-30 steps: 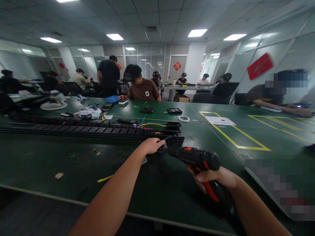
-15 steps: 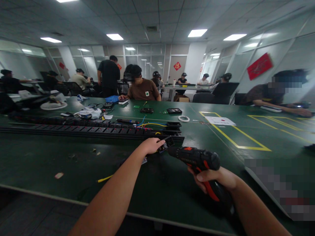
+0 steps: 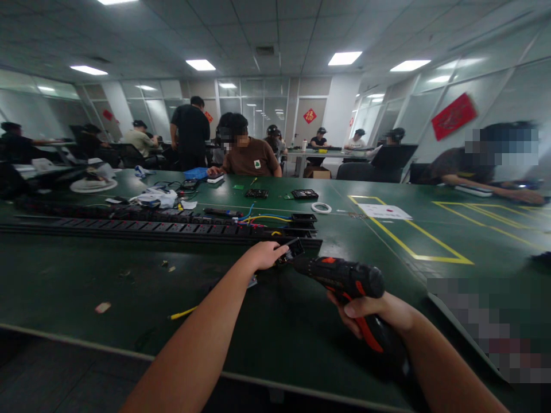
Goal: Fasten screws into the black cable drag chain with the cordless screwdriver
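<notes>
Head camera, barely a change from a second ago: the right hand (image 3: 373,310) still grips the drill (image 3: 344,276), pointing toward the black box (image 3: 295,249) held in the left hand (image 3: 263,255).

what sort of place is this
Probably an electronics assembly or repair workshop: the right hand holds a power drill, long black strips and coloured wires lie on a green table, and several people sit at tables beyond.
</notes>
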